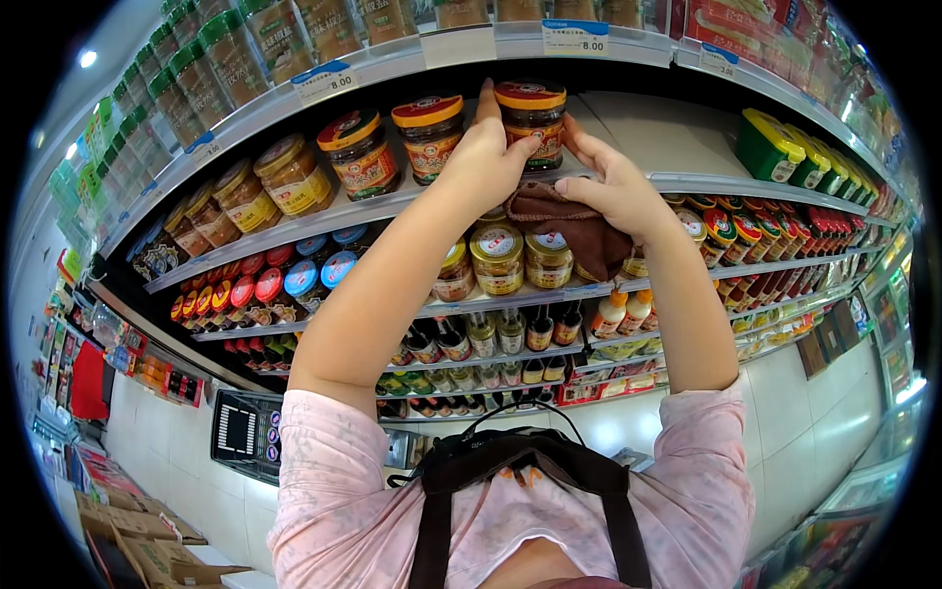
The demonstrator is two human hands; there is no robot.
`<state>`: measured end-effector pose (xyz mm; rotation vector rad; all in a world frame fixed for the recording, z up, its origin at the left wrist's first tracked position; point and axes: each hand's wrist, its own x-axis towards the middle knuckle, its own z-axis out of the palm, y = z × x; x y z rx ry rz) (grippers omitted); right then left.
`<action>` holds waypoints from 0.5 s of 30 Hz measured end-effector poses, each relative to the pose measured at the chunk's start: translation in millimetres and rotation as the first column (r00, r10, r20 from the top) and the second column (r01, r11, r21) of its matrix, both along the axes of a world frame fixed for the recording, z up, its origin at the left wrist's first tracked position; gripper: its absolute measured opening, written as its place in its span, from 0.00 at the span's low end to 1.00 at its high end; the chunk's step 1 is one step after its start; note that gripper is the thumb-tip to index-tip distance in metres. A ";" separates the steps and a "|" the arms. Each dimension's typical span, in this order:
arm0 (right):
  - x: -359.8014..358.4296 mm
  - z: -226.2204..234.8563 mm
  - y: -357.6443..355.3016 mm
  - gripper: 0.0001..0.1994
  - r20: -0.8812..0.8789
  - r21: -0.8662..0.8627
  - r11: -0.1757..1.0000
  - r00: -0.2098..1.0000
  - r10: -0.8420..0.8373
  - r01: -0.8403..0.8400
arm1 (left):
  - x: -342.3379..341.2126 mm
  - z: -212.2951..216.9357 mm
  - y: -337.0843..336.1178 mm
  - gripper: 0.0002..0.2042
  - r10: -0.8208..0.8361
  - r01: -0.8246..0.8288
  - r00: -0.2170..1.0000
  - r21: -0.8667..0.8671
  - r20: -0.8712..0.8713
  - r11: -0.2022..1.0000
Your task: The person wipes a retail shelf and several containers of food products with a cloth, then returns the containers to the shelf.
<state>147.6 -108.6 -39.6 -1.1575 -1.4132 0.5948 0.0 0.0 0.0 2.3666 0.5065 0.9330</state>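
A shop aisle with tall, tightly stocked shelving (628, 182) fills the view, white floor tiles showing below and cardboard boxes (137, 550) stacked at the lower left. Nearest the camera is the person's own front: pink sleeves and dark apron straps (432, 530), with both forearms reaching up from there.

The left hand (486, 157) is curled around the side of a jar (532, 120) with an orange lid and dark contents, fingers wrapped on the glass, thumb toward the label. The right hand (613, 187) rests its fingertips on the jar's other side while its palm and lower fingers pinch a brown cloth (579, 231), which hangs bunched below the jar. The jar stands at the front edge of the upper shelf, to the right of its row.

Being glass and full, it is probably heavy for its size, rigid, smooth and breakable; a grip around the body below the lid looks safest. The cloth is soft and limp.

A matching jar (430, 133) stands just beside it on the left, close enough to be knocked. Shorter gold-lidded jars (498, 257) sit on the shelf directly beneath, and small bottles (510, 334) lower still. Green tubs (770, 145) lie farther right; price tags (575, 37) line the shelf edge above.
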 end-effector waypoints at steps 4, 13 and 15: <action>-4.7 -1.1 -7.2 0.37 0.013 -0.009 1.000 1.000 -0.018 0.018 | -2.6 -9.4 -3.1 0.36 -0.035 0.033 0.998 0.027 0.056 0.999; 4.8 -6.5 -82.2 0.20 0.037 -0.016 0.983 0.983 -0.181 0.182 | -31.4 -48.3 -41.7 0.20 -0.322 0.189 0.936 0.570 0.141 0.799; 9.9 3.5 -96.3 0.12 0.042 0.049 0.952 0.951 -0.305 0.303 | -19.8 -52.1 -46.3 0.20 -0.345 0.229 0.936 0.629 0.066 0.743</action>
